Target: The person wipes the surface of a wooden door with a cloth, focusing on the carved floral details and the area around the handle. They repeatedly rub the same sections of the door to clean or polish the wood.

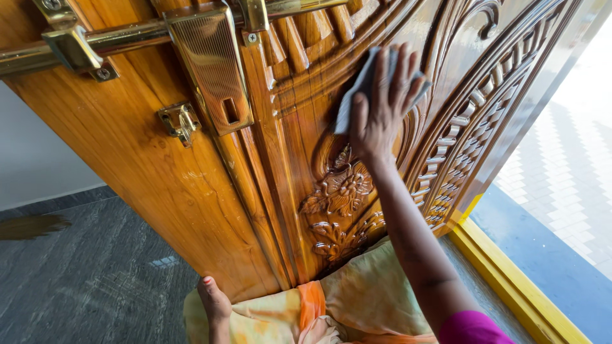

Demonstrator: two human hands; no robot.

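Cloth (357, 89) is pressed flat on door (159, 185) by right hand (382, 108), at upper-right part of carved panel. Flower carving (341, 191) sits just below the hand. Hasp plate (213, 70) is fixed near door's top edge, w/ bolt rod (121, 39) to its left. Left hand (213, 299) is placed at door's bottom edge. Threshold strip (510, 280) runs past door's lower-right corner.
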